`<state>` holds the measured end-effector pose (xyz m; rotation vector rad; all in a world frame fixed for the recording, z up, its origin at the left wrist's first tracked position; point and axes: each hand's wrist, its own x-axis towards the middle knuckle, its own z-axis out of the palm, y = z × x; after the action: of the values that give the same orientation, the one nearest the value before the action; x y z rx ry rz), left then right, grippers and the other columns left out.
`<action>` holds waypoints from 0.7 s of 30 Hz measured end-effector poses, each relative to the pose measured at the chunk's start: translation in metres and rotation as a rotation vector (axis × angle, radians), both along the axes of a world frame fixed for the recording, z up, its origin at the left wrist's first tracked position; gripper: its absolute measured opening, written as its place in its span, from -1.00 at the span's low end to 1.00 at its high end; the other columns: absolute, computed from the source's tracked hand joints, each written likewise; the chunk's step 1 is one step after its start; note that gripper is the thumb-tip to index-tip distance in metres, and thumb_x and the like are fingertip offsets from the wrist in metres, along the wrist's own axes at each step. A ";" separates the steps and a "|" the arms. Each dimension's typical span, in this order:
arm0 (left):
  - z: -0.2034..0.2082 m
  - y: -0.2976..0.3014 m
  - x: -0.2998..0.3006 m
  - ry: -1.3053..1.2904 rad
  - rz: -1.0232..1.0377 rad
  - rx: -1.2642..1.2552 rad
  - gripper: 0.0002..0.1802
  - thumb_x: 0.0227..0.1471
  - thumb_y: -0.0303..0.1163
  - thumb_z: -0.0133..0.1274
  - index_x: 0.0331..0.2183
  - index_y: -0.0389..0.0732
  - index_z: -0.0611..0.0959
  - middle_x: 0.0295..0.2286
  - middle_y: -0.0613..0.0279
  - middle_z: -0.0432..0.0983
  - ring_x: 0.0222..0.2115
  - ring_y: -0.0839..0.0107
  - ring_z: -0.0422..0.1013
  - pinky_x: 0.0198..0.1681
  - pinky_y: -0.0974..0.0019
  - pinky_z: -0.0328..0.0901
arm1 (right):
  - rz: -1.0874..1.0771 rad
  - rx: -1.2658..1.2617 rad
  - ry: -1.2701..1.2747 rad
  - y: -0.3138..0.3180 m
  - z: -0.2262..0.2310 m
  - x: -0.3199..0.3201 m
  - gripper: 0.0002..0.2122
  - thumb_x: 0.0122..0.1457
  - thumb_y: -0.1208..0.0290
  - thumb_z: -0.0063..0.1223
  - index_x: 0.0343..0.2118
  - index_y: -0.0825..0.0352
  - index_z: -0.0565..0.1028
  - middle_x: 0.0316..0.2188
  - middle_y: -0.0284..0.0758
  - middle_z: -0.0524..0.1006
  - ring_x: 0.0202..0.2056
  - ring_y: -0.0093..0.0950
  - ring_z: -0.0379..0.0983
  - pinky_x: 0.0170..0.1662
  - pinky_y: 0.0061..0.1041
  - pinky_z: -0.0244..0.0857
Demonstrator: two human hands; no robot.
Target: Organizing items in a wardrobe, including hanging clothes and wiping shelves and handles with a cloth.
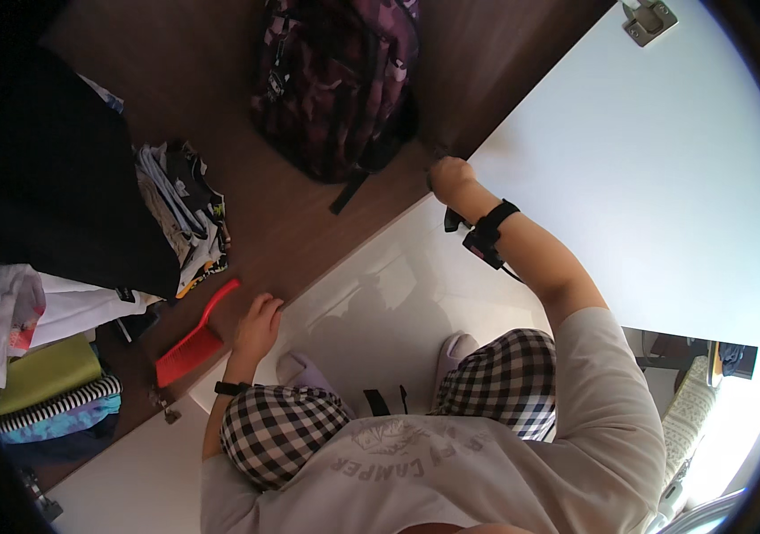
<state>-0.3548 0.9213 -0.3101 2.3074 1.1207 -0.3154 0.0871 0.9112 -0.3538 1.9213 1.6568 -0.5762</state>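
My right hand (454,180) reaches into the wardrobe's corner beside the open white door (656,169). Its fingers are curled closed against a small dark thing that I cannot make out. My left hand (258,327) is at the front edge of the brown wardrobe floor (264,240), fingers loosely stretched and holding nothing. Just left of it lies a red hand brush (191,345), its handle pointing away from me. A purple camouflage backpack (335,84) rests farther back, one black strap trailing toward me.
Folded clothes (188,214) and a large black cloth (68,178) fill the left side. Nearer, a stack holds a green folded cloth (50,372) and striped and blue ones. Metal hinges (650,21) stick out at the door. My slippered feet stand on the pale floor (380,311).
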 end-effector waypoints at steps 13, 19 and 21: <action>-0.025 0.009 0.022 -0.083 0.002 -0.061 -0.78 0.01 -0.41 -0.03 -0.22 -0.16 0.53 -0.13 0.13 0.34 -0.17 0.10 0.35 -0.16 0.18 0.31 | -0.323 0.246 0.026 0.004 -0.049 0.005 -0.66 -0.02 0.51 -0.04 -0.13 0.44 0.34 -0.21 -0.09 0.45 -0.21 -0.25 0.47 -0.23 -0.41 0.42; -0.027 0.001 0.017 -0.108 0.046 -0.019 -0.77 -0.03 -0.43 -0.02 -0.24 -0.11 0.54 -0.15 0.18 0.36 -0.25 0.11 0.40 -0.22 0.17 0.34 | -0.110 -0.114 0.000 0.021 -0.027 0.006 -0.61 0.03 0.42 0.00 -0.03 0.39 0.39 -0.03 -0.09 0.36 -0.04 -0.30 0.37 -0.09 -0.45 0.32; -0.026 -0.003 0.021 -0.148 0.004 0.002 -0.77 -0.03 -0.43 -0.02 -0.24 -0.12 0.54 -0.16 0.17 0.36 -0.26 0.10 0.40 -0.22 0.16 0.33 | -0.270 -0.034 0.050 0.018 -0.036 0.017 -0.64 0.02 0.45 0.00 -0.07 0.41 0.40 -0.07 -0.08 0.39 -0.09 -0.27 0.40 -0.13 -0.43 0.35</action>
<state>-0.3340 0.9181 -0.3364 2.2892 1.0519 -0.1395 0.1038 0.9289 -0.3900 2.1370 1.4152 -0.7571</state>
